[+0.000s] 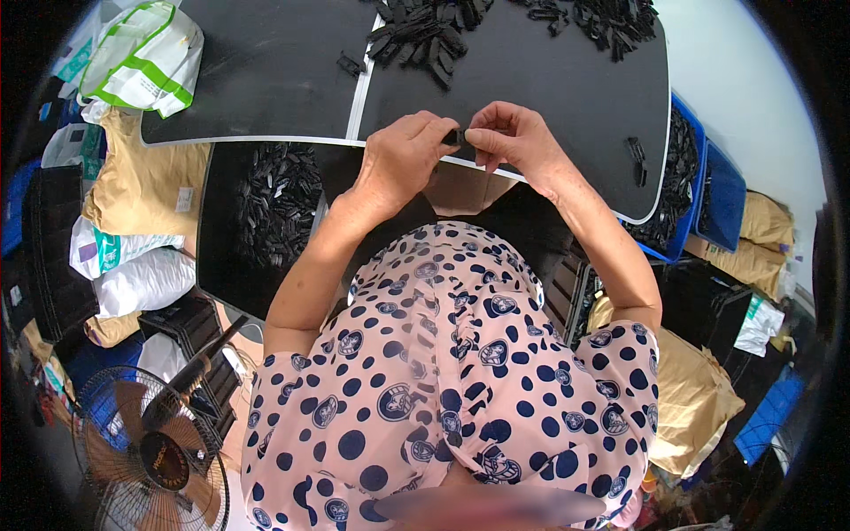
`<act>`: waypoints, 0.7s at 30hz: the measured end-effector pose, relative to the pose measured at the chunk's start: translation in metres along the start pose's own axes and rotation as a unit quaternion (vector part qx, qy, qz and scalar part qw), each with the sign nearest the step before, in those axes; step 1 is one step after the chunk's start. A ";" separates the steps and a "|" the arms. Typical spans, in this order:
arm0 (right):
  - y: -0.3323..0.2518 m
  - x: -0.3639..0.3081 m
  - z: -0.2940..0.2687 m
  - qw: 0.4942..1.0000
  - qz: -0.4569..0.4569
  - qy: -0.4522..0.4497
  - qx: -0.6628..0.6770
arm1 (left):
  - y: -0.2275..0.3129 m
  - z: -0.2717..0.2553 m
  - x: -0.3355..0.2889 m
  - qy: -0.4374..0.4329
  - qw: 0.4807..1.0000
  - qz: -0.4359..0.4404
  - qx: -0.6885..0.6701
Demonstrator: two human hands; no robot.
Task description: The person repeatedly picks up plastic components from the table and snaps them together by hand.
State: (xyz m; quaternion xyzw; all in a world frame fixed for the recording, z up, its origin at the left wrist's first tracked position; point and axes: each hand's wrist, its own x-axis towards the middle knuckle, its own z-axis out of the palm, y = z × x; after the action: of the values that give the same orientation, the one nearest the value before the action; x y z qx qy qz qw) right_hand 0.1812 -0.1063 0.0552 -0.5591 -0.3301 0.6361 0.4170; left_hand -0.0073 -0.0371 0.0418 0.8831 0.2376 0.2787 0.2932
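A small black plastic part [453,138] is between my two hands, above the near edge of the black table [531,97]. My left hand [403,159] pinches it between thumb and fingers. My right hand [518,143] is closed, its thumb and forefinger at the part's right end. The fingers cover much of the part, so its exact kind is hard to make out. Heaps of similar black plastic parts [425,35] lie at the table's far side. A loose part [637,161] rests near the right edge, and a small one [350,64] lies left of the white seam.
A white and green bag [146,57] stands at the table's left corner. Below the tabletop at left, an open black box [226,274] holds many black parts. Blue bins [724,195] are at the right. A fan [150,460] stands lower left, near brown sacks [146,190].
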 end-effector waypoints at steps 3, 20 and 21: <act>-0.001 -0.002 0.002 1.000 0.020 0.004 -0.017 | 0.001 0.000 -0.003 0.004 1.000 0.014 -0.001; 0.038 0.006 -0.007 0.960 0.228 -0.103 0.125 | -0.001 0.009 -0.021 -0.108 0.993 -0.026 -0.025; 0.039 0.006 -0.009 0.960 0.228 -0.102 0.126 | -0.001 0.009 -0.019 -0.110 0.993 -0.026 -0.024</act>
State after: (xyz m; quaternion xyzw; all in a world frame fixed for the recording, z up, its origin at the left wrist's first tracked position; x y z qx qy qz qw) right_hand 0.1836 -0.1180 0.0161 -0.4941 -0.1521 0.8045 0.2924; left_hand -0.0156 -0.0508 0.0286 0.8946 0.2195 0.1780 0.3461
